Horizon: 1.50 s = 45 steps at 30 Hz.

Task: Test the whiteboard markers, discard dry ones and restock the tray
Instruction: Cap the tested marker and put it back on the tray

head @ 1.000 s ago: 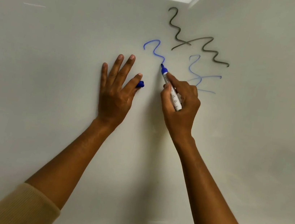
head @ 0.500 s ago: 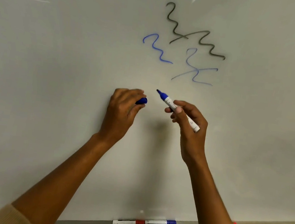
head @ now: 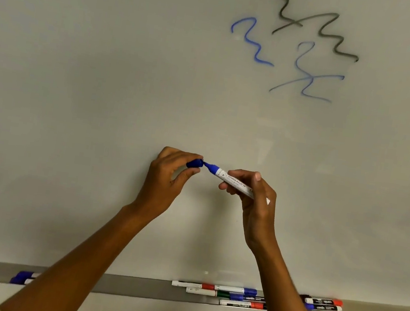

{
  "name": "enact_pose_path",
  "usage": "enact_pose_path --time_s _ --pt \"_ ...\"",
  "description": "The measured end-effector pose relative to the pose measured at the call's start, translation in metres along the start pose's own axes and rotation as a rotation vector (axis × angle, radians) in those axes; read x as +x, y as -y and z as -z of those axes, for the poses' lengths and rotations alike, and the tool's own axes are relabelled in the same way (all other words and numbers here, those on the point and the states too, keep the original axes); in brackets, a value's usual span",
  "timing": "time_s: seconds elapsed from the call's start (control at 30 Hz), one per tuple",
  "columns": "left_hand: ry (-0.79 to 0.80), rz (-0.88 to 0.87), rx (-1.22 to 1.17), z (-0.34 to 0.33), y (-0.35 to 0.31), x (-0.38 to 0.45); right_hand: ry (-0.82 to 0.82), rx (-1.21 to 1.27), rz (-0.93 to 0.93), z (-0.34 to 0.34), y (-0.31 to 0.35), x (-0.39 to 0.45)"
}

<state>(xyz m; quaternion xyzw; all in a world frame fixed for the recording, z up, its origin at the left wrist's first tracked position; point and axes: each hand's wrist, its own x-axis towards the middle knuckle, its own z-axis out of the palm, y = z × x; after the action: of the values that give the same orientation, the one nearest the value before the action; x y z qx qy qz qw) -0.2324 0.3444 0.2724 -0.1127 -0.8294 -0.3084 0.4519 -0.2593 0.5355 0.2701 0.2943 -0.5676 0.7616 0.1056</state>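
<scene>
My right hand (head: pixel 255 202) grips a white-barrelled blue whiteboard marker (head: pixel 232 181), its blue tip pointing left. My left hand (head: pixel 166 176) pinches the blue cap (head: pixel 194 164) between thumb and fingers, and the marker's tip sits right at the cap's mouth. Both hands hover in front of the whiteboard (head: pixel 102 88). A fresh blue squiggle (head: pixel 251 40) stands on the board next to a fainter blue one (head: pixel 310 75) and a dark grey one (head: pixel 320 24). Below, the grey tray (head: pixel 127 286) carries several markers (head: pixel 226 294) lying flat.
Two more markers (head: pixel 322 303) with red and blue caps lie on the tray to the right of my right arm. Blue-capped markers (head: pixel 23 277) lie on the tray's left part, partly hidden by my left forearm.
The marker left the board after drawing the blue squiggle. Both hands dropped lower and came together, bringing the tip to the cap. The view tilted down, showing more of the tray.
</scene>
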Motion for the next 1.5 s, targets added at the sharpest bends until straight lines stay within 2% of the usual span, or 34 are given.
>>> enact_pose_path --time_s 0.27,0.4,0.53,0.73,0.97,1.2,1.33,1.5 --pt "0.271 -0.054 0.001 0.027 0.03 -0.026 0.087 -0.063 -0.196 -0.023 -0.034 -0.003" --pt "0.389 0.098 -0.134 0.044 0.038 -0.041 0.102 0.028 -0.307 -0.044 -0.049 -0.007" --pt "0.411 0.246 -0.216 0.056 0.042 -0.06 0.156 0.152 -0.445 -0.076 -0.072 -0.025" --pt "0.443 0.419 -0.168 0.086 0.077 -0.106 0.202 0.201 -0.593 -0.12 -0.115 -0.062" --pt "0.523 0.567 -0.142 0.121 0.117 -0.146 0.26 0.162 -0.678 -0.167 -0.152 -0.095" --pt "0.48 0.698 -0.222 0.151 0.158 -0.181 0.36 0.108 -0.775 -0.206 -0.18 -0.106" --pt "0.4 0.807 -0.242 0.172 0.201 -0.204 0.294 0.071 -0.903 -0.224 -0.205 -0.117" --pt "0.318 0.899 -0.133 0.186 0.246 -0.243 0.278 -0.041 -1.047 -0.249 -0.24 -0.144"
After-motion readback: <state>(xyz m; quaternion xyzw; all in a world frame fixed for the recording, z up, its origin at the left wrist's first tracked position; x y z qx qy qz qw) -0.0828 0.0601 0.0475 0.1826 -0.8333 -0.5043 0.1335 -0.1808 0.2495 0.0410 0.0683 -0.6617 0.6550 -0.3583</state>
